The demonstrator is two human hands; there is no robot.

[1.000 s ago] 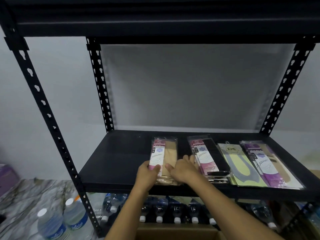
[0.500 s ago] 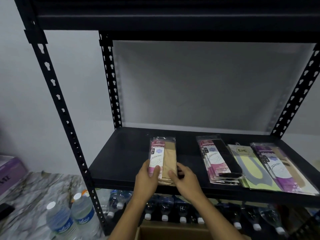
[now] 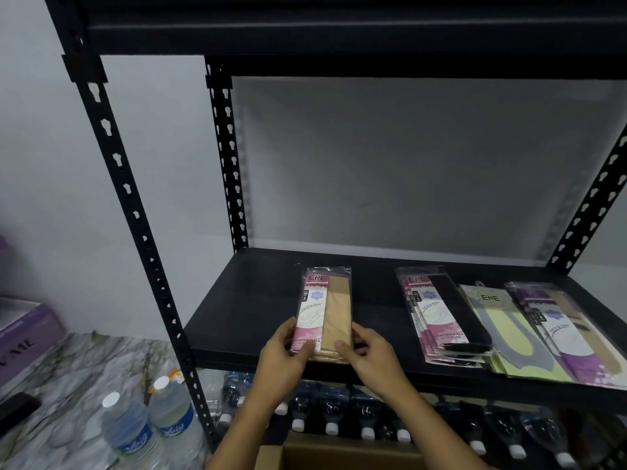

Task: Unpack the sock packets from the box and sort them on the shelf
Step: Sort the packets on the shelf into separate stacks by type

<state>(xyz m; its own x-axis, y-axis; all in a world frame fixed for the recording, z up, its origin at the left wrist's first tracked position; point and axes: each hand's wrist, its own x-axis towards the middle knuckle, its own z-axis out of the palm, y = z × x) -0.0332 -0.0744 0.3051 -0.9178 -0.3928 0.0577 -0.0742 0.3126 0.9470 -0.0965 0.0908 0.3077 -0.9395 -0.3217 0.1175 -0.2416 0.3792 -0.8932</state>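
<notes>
The shelf is a flat board of matte black metal, held by black posts with rows of keyhole slots. On it, left of the middle and close to the front edge, lies the beige packet. It is a long narrow sleeve of shiny clear plastic. Its left half is a pink and white card with the letters ENE, and its right half shows smooth beige fabric. At its near end, edges of more such packets show under it.

The left hand pinches the near left corner, with the thumb on the pink card and the fingers curled at the edge. The right hand holds the near right corner in the same way, with the thumb on the beige part.

Well apart to the right lies a fanned pile of pink packets with black fabric. Just beside it are a yellow packet with a grey sock shape and a purple packet, and these overlap each other.

Below the shelf stand clear plastic bottles with white caps. An open brown cardboard box is at the bottom edge. At the left, two more bottles stand on a marble-patterned surface, near a purple carton.
</notes>
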